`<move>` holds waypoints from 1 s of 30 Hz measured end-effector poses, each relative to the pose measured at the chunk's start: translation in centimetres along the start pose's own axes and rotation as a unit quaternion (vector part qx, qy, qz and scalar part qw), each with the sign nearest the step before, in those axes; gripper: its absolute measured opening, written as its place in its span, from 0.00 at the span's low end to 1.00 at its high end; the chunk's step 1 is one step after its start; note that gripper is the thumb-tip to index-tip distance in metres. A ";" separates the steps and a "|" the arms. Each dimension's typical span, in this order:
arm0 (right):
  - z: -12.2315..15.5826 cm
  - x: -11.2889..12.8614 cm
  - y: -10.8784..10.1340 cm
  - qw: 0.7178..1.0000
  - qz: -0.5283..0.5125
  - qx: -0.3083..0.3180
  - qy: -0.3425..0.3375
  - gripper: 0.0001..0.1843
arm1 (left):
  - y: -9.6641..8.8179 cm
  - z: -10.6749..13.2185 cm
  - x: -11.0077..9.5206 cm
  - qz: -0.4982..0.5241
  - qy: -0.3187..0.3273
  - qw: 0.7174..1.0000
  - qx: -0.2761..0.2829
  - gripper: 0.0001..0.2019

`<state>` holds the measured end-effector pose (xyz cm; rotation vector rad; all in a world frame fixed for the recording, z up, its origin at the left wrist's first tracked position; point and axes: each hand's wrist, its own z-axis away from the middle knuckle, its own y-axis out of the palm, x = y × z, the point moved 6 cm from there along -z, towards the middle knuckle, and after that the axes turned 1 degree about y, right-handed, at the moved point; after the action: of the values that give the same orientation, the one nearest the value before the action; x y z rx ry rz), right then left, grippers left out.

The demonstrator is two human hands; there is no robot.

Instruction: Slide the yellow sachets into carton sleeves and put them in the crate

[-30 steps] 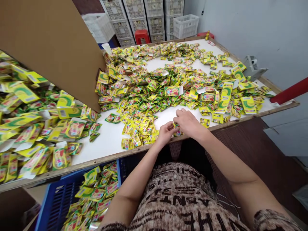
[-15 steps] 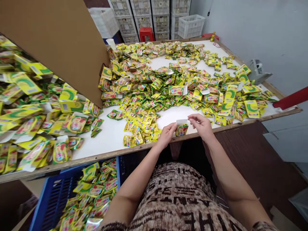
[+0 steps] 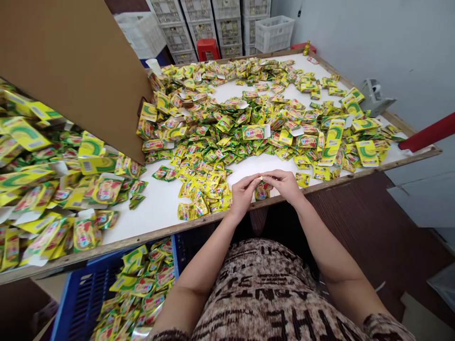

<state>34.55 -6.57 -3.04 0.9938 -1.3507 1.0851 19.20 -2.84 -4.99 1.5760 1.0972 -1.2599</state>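
Note:
Between my two hands, at the table's front edge, is a small yellow and green printed box (image 3: 262, 191). My left hand (image 3: 243, 193) grips its top left side. Fingers of my right hand (image 3: 284, 184) are pinched at its top right, where the two hands meet and cover the flap. Left of my left hand lies a pile of small yellow sachets (image 3: 202, 189). Beyond my hands, a heap of green and yellow sachets (image 3: 231, 142) mixes with printed boxes, some with white flaps open, such as the box (image 3: 254, 132).
A tall brown cardboard sheet (image 3: 88, 61) stands on the table at left, with more boxes (image 3: 85, 229) beside it. Below the edge sits a blue crate (image 3: 81, 293) of filled packs. A red pole (image 3: 426, 132) juts in at right. White crates (image 3: 273, 35) stand behind.
My right hand has moved left to the box's top and now meets my left hand. The white flap that stood up is now folded down or covered by fingers. The view has shifted slightly.

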 end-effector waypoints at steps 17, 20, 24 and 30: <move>4.0 0.6 -1.2 0.972 0.133 0.006 -0.194 0.10 | 1.5 1.8 -1.7 -0.200 0.246 0.928 0.197 0.10; 1.5 0.5 -1.3 0.981 0.120 0.019 -0.149 0.10 | 0.8 1.4 -3.0 -0.163 0.195 0.953 0.163 0.11; -7.4 2.0 3.1 0.967 0.197 0.020 -0.160 0.12 | -7.2 3.9 -4.1 -0.099 0.013 0.993 0.065 0.12; -18.2 0.5 13.0 0.895 0.411 0.094 -0.147 0.25 | -25.2 19.0 -2.2 -0.264 -0.316 0.910 0.048 0.11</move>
<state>26.14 14.19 -3.50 0.7335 -2.0352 1.7657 -10.27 -14.05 -7.85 0.8195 1.0590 -2.0271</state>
